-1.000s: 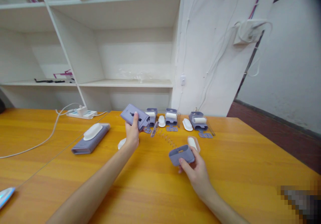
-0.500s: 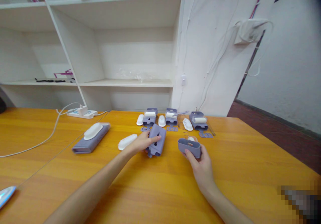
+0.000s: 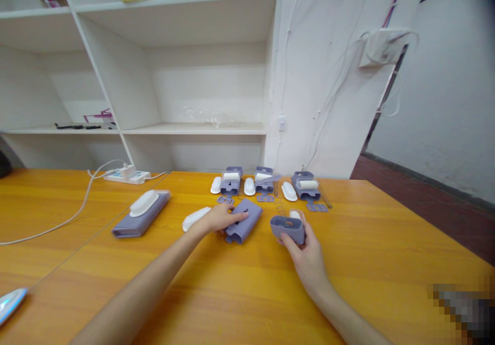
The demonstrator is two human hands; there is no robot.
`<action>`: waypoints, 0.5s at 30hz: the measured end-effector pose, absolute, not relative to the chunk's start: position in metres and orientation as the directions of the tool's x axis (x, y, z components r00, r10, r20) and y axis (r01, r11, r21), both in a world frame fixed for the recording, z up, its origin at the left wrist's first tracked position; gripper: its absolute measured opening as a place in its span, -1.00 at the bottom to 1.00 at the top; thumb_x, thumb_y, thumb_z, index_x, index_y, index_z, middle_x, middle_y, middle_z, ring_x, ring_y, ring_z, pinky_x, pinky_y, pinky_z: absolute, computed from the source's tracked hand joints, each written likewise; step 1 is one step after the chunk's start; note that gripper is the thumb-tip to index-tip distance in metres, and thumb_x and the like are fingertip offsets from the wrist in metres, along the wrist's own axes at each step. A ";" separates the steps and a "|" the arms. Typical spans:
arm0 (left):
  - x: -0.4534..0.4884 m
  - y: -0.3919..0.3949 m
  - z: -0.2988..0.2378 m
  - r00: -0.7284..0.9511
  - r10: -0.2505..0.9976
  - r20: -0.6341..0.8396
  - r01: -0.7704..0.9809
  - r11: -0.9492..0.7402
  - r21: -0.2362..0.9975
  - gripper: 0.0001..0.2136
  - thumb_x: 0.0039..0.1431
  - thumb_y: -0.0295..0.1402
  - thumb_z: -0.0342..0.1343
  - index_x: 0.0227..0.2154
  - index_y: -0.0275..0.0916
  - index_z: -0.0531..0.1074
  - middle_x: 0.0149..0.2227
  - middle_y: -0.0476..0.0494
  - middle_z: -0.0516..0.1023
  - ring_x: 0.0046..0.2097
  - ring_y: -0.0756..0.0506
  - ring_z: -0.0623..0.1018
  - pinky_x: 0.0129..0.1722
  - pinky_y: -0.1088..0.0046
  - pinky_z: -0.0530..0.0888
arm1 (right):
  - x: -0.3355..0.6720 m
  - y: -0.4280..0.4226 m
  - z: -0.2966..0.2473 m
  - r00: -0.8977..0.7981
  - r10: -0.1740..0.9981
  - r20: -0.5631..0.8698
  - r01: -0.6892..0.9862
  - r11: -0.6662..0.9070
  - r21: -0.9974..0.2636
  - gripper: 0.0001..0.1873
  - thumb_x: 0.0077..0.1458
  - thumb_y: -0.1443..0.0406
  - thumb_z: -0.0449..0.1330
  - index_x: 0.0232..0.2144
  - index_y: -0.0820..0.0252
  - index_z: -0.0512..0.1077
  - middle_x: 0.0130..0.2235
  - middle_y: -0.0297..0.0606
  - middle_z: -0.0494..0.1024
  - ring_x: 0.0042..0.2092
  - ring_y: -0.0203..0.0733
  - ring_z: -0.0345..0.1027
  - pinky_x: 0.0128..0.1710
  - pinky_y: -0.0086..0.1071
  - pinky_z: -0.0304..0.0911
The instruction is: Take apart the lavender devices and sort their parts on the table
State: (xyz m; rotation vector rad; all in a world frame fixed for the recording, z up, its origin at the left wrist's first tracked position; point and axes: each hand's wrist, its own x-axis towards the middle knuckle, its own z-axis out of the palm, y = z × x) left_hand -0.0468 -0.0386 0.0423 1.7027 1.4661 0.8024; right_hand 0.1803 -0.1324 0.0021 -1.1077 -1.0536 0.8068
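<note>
My left hand (image 3: 221,217) is closed around the side of a hollow purple-grey plastic housing (image 3: 247,220), its thumb lying across the top face by a dark cut-out. The housing is tilted just above the table or resting on it; I cannot tell which. In my right hand (image 3: 307,247) is a shallow oval purple-grey plastic cap (image 3: 287,228), open side up, pinched between thumb and fingers. A small white roller (image 3: 295,214) shows behind the cap. Left of my left hand lies a white ribbed oval piece (image 3: 196,218). A thin coil spring (image 3: 280,208) sits beyond the cap.
Three sets of purple-grey parts with white rollers (image 3: 308,185) line the table's back edge, with white oval pieces (image 3: 289,191) beside them. To the left lies a purple-grey case (image 3: 141,221) topped with a white oval. A power strip (image 3: 127,174) with a cable stands behind it.
The housing in my left hand has turned clockwise and sits slightly lower. My right hand has moved a little left with the cap, and the white roller behind it shows more.
</note>
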 end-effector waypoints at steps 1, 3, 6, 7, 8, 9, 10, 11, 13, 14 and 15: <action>-0.048 -0.037 0.040 0.138 0.989 0.062 0.558 -0.129 0.820 -0.59 -0.34 0.00 0.31 -0.44 -0.18 0.53 -0.59 -0.08 0.52 -0.56 -0.14 0.49 -0.56 0.48 0.33 | 0.180 -0.133 0.002 0.309 0.919 0.247 -0.012 0.263 -0.965 -0.32 -0.04 0.18 0.24 0.11 0.19 0.16 0.26 -0.11 0.08 0.12 0.00 0.21 -0.05 -0.25 0.34; -0.049 -0.035 0.037 0.108 0.978 0.181 0.606 -0.209 0.768 -0.63 -0.35 0.00 0.31 -0.50 -0.16 0.52 -0.50 -0.11 0.55 -0.40 -0.20 0.54 -0.41 0.45 0.38 | 0.180 -0.133 0.001 0.300 0.923 0.242 -0.012 0.257 -0.966 -0.34 -0.03 0.19 0.23 0.11 0.16 0.15 0.28 -0.12 0.03 0.12 0.00 0.21 -0.06 -0.24 0.35; -0.048 -0.040 0.039 0.095 0.965 0.245 0.632 -0.249 0.734 -0.63 -0.29 -0.03 0.29 -0.41 -0.14 0.51 -0.40 -0.14 0.56 -0.27 -0.26 0.53 -0.23 0.38 0.38 | 0.180 -0.134 -0.001 0.299 0.916 0.268 0.005 0.279 -0.960 -0.38 -0.04 0.20 0.24 0.07 0.14 0.15 0.29 -0.13 -0.03 0.10 -0.01 0.23 -0.06 -0.24 0.36; -0.047 -0.043 0.041 0.105 0.955 0.279 0.618 -0.282 0.734 -0.61 -0.24 -0.07 0.28 -0.32 -0.14 0.50 -0.35 -0.15 0.56 -0.23 -0.26 0.52 -0.18 0.36 0.37 | 0.180 -0.134 -0.002 0.297 0.915 0.274 0.010 0.284 -0.959 -0.38 -0.04 0.21 0.24 0.07 0.13 0.15 0.29 -0.13 -0.02 0.09 -0.01 0.25 -0.06 -0.24 0.36; -0.046 -0.047 0.044 0.128 0.936 0.328 0.591 -0.337 0.733 -0.58 -0.19 -0.13 0.26 -0.21 -0.15 0.47 -0.28 -0.17 0.54 -0.18 -0.25 0.50 -0.12 0.34 0.36 | 0.179 -0.134 -0.003 0.294 0.915 0.276 0.014 0.285 -0.959 -0.38 -0.04 0.21 0.23 0.07 0.13 0.15 0.28 -0.13 -0.01 0.08 -0.02 0.26 -0.06 -0.24 0.36; -0.045 -0.051 0.048 0.171 0.908 0.381 0.552 -0.409 0.727 -0.54 -0.15 -0.20 0.24 -0.10 -0.16 0.42 -0.20 -0.19 0.51 -0.12 -0.24 0.48 -0.06 0.33 0.34 | 0.179 -0.134 -0.003 0.293 0.915 0.276 0.016 0.284 -0.959 -0.38 -0.04 0.22 0.23 0.07 0.13 0.15 0.28 -0.12 0.00 0.07 -0.02 0.26 -0.06 -0.24 0.36; -0.044 -0.056 0.052 0.235 0.873 0.428 0.506 -0.486 0.712 -0.48 -0.12 -0.28 0.22 -0.01 -0.18 0.36 -0.12 -0.20 0.47 -0.06 -0.23 0.45 -0.01 0.31 0.31 | 0.179 -0.134 -0.003 0.297 0.914 0.276 0.017 0.284 -0.959 -0.38 -0.05 0.22 0.23 0.07 0.14 0.15 0.27 -0.11 0.01 0.07 -0.02 0.25 -0.06 -0.25 0.36; -0.042 -0.060 0.056 0.312 0.832 0.459 0.457 -0.555 0.695 -0.42 -0.12 -0.33 0.21 0.06 -0.18 0.30 -0.05 -0.21 0.43 0.00 -0.22 0.41 0.05 0.30 0.27 | 0.179 -0.134 -0.002 0.303 0.912 0.275 0.015 0.284 -0.959 -0.38 -0.05 0.23 0.23 0.06 0.15 0.16 0.26 -0.09 0.03 0.07 -0.02 0.25 -0.07 -0.25 0.36; -0.039 -0.068 0.063 0.457 0.765 0.454 0.361 -0.626 0.691 -0.33 -0.17 -0.38 0.25 0.11 -0.18 0.24 0.05 -0.22 0.34 0.08 -0.22 0.34 0.12 0.28 0.21 | 0.180 -0.135 0.000 0.298 0.915 0.272 -0.008 0.288 -0.958 -0.39 -0.06 0.24 0.23 0.05 0.18 0.18 0.20 -0.06 0.13 0.04 -0.01 0.27 -0.11 -0.26 0.38; -0.037 -0.071 0.066 0.502 0.754 0.423 0.314 -0.615 0.723 -0.31 -0.19 -0.38 0.28 0.10 -0.19 0.24 0.05 -0.22 0.34 0.09 -0.22 0.33 0.12 0.26 0.21 | 0.180 -0.135 0.002 0.279 0.922 0.267 -0.032 0.287 -0.957 -0.41 -0.07 0.24 0.24 0.04 0.19 0.20 0.15 -0.05 0.21 0.00 0.00 0.30 -0.16 -0.27 0.40; -0.034 -0.074 0.068 0.528 0.759 0.380 0.261 -0.571 0.778 -0.31 -0.20 -0.36 0.31 0.08 -0.19 0.25 0.03 -0.22 0.36 0.07 -0.21 0.35 0.09 0.26 0.24 | 0.180 -0.137 0.004 0.246 0.934 0.258 -0.064 0.281 -0.958 -0.42 -0.08 0.24 0.24 0.02 0.20 0.22 0.07 -0.06 0.29 -0.04 0.00 0.33 -0.23 -0.27 0.42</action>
